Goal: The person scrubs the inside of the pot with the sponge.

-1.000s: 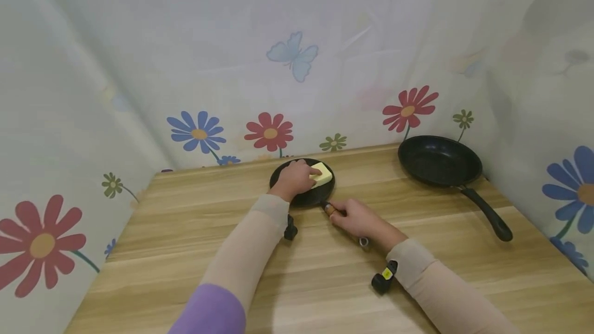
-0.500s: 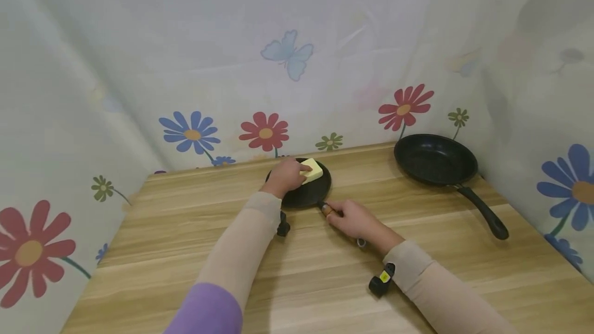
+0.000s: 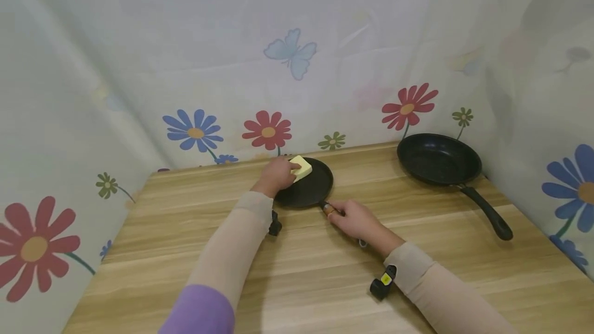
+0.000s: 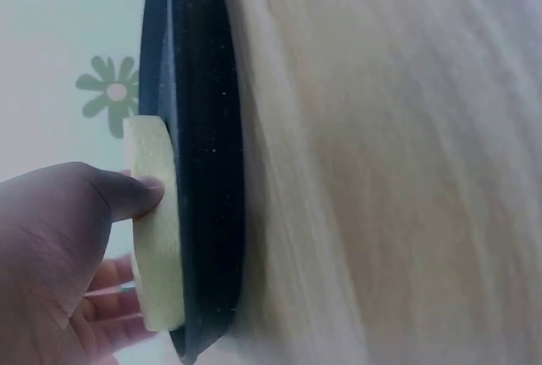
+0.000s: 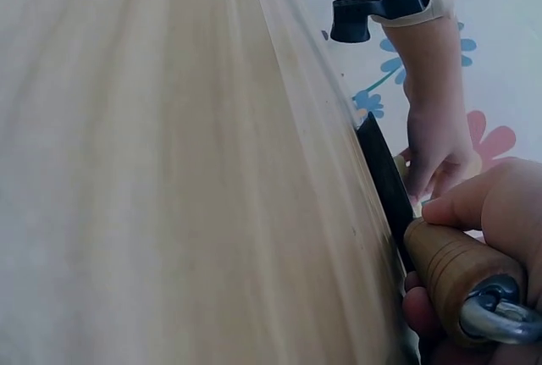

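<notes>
A small, shallow black frying pan (image 3: 312, 191) rests on the wooden table near its back edge. My left hand (image 3: 276, 175) holds a pale yellow sponge (image 3: 303, 167) against the inside of the pan, toward its far left side. The left wrist view shows the thumb on one face of the sponge (image 4: 157, 246) and the other fingers behind it, partly hidden. With curled fingers, my right hand (image 3: 356, 218) grips the pan's wooden handle (image 5: 453, 263), which ends in a metal ring (image 5: 501, 323).
A larger, deeper black frying pan (image 3: 438, 161) stands at the back right, its long black handle (image 3: 489, 215) pointing toward the front right. A white sheet printed with flowers (image 3: 267, 131) hangs behind and along both sides of the table (image 3: 315, 282).
My left hand has slid the sponge leftward across the small pan, from its right part to its far left. The right hand keeps its hold on the handle, and the pan stays about where it was.
</notes>
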Demonstrator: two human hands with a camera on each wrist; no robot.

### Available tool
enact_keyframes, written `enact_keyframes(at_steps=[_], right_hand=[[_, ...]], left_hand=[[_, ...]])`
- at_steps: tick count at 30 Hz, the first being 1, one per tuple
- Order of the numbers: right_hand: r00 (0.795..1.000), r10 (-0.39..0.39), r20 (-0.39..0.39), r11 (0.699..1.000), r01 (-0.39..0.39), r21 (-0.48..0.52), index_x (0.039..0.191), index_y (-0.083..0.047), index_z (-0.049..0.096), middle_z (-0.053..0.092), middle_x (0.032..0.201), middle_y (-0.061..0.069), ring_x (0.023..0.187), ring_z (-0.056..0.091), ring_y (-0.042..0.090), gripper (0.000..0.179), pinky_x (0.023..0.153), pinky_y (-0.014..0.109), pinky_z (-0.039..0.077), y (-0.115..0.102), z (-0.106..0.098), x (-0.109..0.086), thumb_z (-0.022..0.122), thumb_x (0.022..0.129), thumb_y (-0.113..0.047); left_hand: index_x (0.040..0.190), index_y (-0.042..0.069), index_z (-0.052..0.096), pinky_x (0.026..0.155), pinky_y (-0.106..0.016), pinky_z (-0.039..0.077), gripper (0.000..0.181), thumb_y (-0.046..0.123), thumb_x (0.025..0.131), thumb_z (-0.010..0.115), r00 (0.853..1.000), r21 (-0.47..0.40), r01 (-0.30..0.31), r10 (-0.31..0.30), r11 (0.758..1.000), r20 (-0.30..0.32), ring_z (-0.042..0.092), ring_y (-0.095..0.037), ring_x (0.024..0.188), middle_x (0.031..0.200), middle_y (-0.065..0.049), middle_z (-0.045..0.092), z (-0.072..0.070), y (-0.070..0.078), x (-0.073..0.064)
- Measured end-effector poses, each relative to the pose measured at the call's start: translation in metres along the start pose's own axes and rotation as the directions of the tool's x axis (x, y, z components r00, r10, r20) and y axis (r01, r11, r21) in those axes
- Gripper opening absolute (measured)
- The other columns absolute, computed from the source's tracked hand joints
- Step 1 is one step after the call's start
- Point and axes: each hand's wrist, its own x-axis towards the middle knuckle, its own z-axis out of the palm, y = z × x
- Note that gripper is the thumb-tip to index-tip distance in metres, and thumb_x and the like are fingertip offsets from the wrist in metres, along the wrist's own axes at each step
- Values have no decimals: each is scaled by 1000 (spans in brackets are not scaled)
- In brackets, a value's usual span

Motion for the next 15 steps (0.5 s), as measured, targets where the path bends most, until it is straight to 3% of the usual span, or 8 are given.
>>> enact_keyframes(at_steps=[7,15], right_hand=[[999,33,-4,999,-33,1,136,-13,66,69,102,6,74,55,19,43,68,35,45,-2,1,1,64,96,-28],[998,57,16,998,-57,-8,138,-12,64,68,105,8,72,54,19,44,66,34,43,-5,-1,1,64,97,-29]], left_hand=[[134,22,68,110,-44,40,40,24,95,64,999,18,-30,29,999,38,60,-33,120,104,-10,76,-5,-1,-12],[136,25,67,94,-42,48,43,25,93,62,992,-5,-102,102,995,79,62,-30,101,76,-3,70,-7,-5,-30]])
